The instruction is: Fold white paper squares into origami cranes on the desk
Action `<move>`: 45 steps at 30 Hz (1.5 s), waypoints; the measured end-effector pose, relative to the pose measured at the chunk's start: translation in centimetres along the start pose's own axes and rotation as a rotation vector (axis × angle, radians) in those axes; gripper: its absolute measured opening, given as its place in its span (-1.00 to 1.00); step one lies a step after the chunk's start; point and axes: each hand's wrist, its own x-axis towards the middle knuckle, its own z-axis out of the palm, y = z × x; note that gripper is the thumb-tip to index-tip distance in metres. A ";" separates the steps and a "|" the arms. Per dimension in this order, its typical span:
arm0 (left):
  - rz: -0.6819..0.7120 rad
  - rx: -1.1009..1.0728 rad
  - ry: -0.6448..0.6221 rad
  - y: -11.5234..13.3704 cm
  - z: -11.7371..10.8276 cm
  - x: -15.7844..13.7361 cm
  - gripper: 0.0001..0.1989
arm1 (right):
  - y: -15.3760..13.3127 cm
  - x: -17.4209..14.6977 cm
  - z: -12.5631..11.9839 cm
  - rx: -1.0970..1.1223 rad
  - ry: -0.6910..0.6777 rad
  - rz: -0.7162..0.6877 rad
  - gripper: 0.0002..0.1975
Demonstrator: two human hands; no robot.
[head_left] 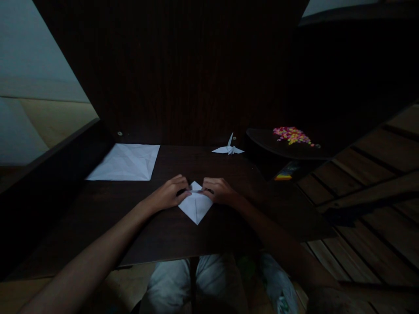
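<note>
A white sheet of paper folded into a diamond [196, 208] lies on the dark wooden desk, one corner pointing at me and a crease down its middle. My left hand [173, 191] pinches its upper left edge between thumb and curled fingers. On the upper right edge, my right hand [218, 191] grips in the same way. Between the two thumbs a paper layer is bent along a line; the far tip shows beyond it. Behind, a folded paper crane [230, 149] with spread wings stands on the desk. To the left rests a creased white paper sheet [131, 162].
At the right, a raised curved shelf [262, 138] bears a pile of small colourful pieces [292, 135]. Beneath it sits a yellow-and-red item [283, 176]. A dark panel [183, 74] rises behind the desk, and a low side wall [55, 152] bounds the left.
</note>
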 end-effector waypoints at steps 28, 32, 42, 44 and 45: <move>-0.061 0.040 -0.104 0.7 0.3 -0.1 -0.54 | -2.0 -0.2 -1.5 0.136 -0.171 0.241 -0.55; -0.078 0.001 -0.139 1.1 0.0 0.0 -0.40 | -1.8 -0.2 -1.2 0.139 -0.154 0.238 -0.55; -0.081 0.047 -0.116 1.6 0.1 0.1 -0.40 | -2.0 -0.3 -1.3 0.073 -0.107 0.175 -0.56; -0.063 0.063 -0.107 1.7 0.0 0.1 -0.40 | -2.0 -0.4 -1.3 0.049 -0.098 0.158 -0.56; -0.058 0.069 -0.102 1.7 0.0 0.2 -0.38 | -2.0 -0.4 -1.3 0.044 -0.093 0.151 -0.57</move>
